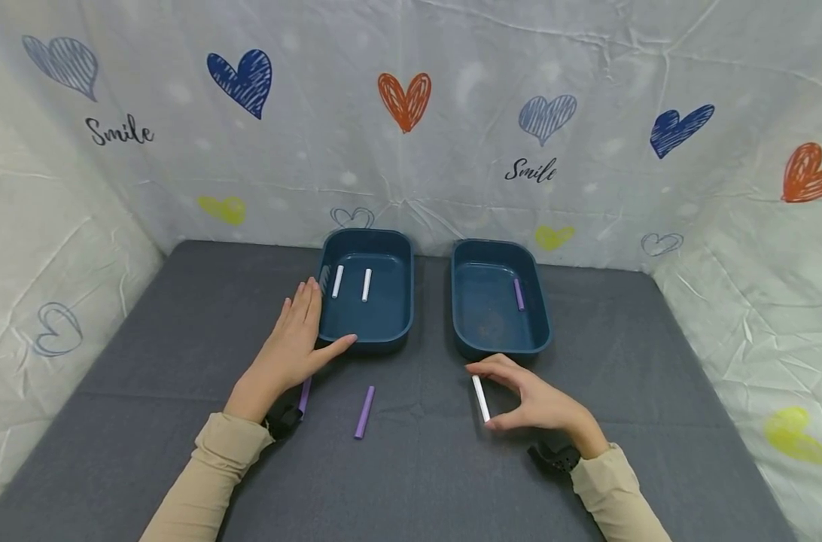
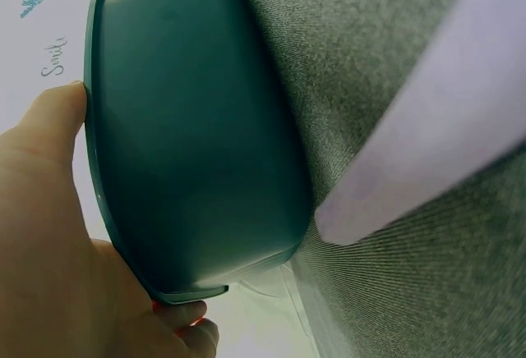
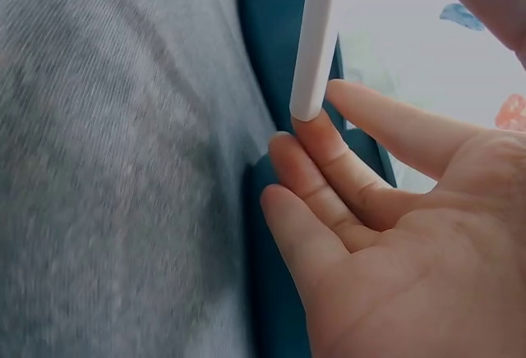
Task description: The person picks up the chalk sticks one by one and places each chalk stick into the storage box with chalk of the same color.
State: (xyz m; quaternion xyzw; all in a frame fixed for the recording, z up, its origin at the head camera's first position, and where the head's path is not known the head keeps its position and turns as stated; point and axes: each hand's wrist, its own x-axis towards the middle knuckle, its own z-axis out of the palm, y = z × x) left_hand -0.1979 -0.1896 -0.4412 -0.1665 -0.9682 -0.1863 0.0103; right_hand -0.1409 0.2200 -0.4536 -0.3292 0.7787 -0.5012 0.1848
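My right hand (image 1: 529,395) pinches a white chalk stick (image 1: 481,399) by its ends, thumb at the near end and fingertips at the far one, just in front of the right blue tray (image 1: 460,331). In the right wrist view the chalk's tip meets a fingertip. My left hand (image 1: 289,350) rests at the near left corner of the left blue tray (image 1: 397,327), its fingers straight along the side and its thumb at the near rim. Two white chalk sticks (image 1: 366,285) lie inside that tray. The right tray holds one purple chalk stick (image 1: 519,294).
A purple chalk stick (image 1: 364,412) lies on the grey cloth (image 1: 418,467) between my hands. Another purple stick (image 1: 305,395) is partly hidden by my left wrist. Behind the trays hangs a white curtain (image 1: 472,45) printed with hearts.
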